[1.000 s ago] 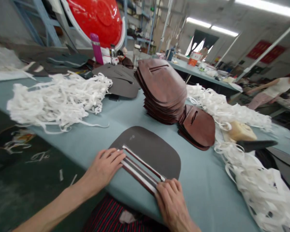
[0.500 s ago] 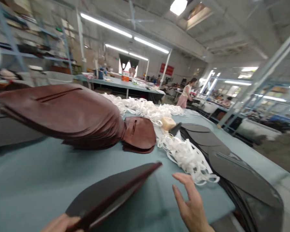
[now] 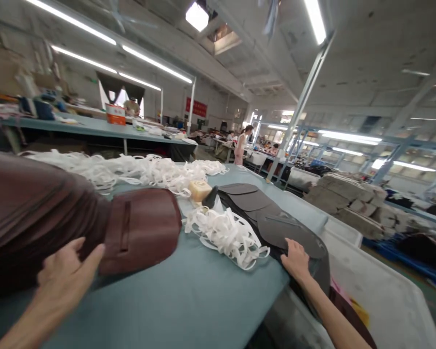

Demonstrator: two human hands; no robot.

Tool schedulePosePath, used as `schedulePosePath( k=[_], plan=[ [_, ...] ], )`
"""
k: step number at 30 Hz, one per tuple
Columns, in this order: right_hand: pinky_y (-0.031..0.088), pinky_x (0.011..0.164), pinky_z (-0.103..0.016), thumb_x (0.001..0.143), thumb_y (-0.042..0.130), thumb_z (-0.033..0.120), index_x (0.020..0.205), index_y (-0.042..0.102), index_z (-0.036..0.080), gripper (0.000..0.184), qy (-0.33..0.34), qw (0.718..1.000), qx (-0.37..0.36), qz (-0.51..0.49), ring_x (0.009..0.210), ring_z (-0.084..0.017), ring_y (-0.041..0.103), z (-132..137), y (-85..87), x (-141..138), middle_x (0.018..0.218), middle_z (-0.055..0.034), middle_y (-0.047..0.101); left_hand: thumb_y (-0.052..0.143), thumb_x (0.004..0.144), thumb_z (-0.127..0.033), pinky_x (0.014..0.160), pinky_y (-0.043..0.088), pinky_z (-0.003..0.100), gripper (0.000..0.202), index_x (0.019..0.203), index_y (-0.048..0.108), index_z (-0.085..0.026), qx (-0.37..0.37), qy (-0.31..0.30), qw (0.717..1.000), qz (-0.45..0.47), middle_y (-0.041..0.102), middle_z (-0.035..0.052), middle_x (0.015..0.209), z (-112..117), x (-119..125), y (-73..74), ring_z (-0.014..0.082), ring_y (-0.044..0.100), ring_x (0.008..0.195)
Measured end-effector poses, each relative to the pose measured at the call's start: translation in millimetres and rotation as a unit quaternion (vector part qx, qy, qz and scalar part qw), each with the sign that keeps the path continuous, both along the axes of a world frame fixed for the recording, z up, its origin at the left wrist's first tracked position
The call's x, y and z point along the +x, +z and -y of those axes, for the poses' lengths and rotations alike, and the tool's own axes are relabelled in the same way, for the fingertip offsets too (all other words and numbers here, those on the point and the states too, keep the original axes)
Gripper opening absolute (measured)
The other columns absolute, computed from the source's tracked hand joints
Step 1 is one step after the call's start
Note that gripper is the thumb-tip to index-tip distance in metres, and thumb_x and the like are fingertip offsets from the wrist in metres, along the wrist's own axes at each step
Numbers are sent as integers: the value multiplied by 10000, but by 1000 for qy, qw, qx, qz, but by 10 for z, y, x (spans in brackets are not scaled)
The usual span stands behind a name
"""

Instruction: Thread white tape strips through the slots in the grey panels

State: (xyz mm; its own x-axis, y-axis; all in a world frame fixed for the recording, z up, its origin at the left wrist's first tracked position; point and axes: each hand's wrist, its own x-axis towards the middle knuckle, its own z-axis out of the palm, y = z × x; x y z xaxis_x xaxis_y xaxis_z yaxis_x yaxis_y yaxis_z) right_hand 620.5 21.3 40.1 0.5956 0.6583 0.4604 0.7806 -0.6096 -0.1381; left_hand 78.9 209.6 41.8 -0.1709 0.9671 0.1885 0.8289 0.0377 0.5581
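Observation:
My left hand (image 3: 67, 271) is open, thumb and fingers apart, beside the stack of brown leather-like pieces (image 3: 32, 208). Just right of its thumb lies a rounded brown piece (image 3: 150, 228) with a slit panel. Whether the hand touches either is unclear. My right hand (image 3: 297, 259) rests with fingers extended on the near left edge of a pile of dark grey curved pieces (image 3: 290, 235). A tangled heap of white straps (image 3: 228, 237) lies left of that hand. Behind the heap are a yellowish block (image 3: 199, 190) and a black pointed object (image 3: 210, 198).
The blue-green table (image 3: 189, 295) ends at an edge below my right arm. More white straps (image 3: 145, 169) spread along its far side. White bins (image 3: 381, 276) stand to the right. A person (image 3: 241, 145) stands farther off, past another table (image 3: 90, 130).
My view has turned right. My left hand has let go of the brown piece with a dark grey face and is beside the brown stack. My right hand has reached the grey pile.

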Motion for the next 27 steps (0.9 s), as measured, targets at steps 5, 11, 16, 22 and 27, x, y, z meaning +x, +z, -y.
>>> schedulePosePath(
  k=[5, 11, 16, 22, 27],
  plan=[
    [370, 883, -569, 782, 472, 401, 1251, 555, 132, 547, -20, 999, -46, -18, 1118, -384, 465, -159, -55, 107, 1240, -192, 535, 396, 850, -489, 1009, 391, 426, 512, 1159, 532, -104, 27, -81, 993, 86, 584, 149, 1159, 529, 2, -127, 295, 528, 1120],
    [380, 886, -546, 773, 446, 457, 1028, 708, 293, 401, -39, 988, 23, -145, 1100, -359, 512, -214, 33, 245, 1157, -117, 608, 457, 806, -579, 721, 501, 310, 440, 922, 621, -187, -173, -261, 920, 238, 672, 42, 877, 722, 26, -160, 230, 645, 849],
    [436, 792, -523, 785, 396, 396, 891, 741, 234, 396, -60, 982, 97, -153, 954, -352, 599, -187, 223, 264, 961, -150, 677, 570, 703, -629, 932, 477, 394, 660, 1141, 558, -136, -99, -229, 915, 317, 639, 139, 1140, 351, 339, -169, 276, 598, 1085],
    [425, 925, -413, 888, 321, 376, 1179, 605, 93, 496, -32, 963, 264, -43, 1078, -292, 563, -37, 787, 3, 1161, -192, 621, 625, 613, -681, 1026, 421, 460, 803, 1191, 535, -131, -68, -203, 914, 345, 564, 177, 1280, 119, 420, 32, 318, 543, 1183],
    [435, 931, -413, 913, 440, 214, 1161, 609, 199, 300, 305, 895, 314, 91, 1030, -234, 573, 277, 953, -1399, 1076, -110, 642, 569, 637, -758, 907, 527, 461, 656, 1045, 636, -248, -251, -255, 849, 390, 701, 88, 1070, 700, 367, 41, 313, 637, 1042]
  ],
)
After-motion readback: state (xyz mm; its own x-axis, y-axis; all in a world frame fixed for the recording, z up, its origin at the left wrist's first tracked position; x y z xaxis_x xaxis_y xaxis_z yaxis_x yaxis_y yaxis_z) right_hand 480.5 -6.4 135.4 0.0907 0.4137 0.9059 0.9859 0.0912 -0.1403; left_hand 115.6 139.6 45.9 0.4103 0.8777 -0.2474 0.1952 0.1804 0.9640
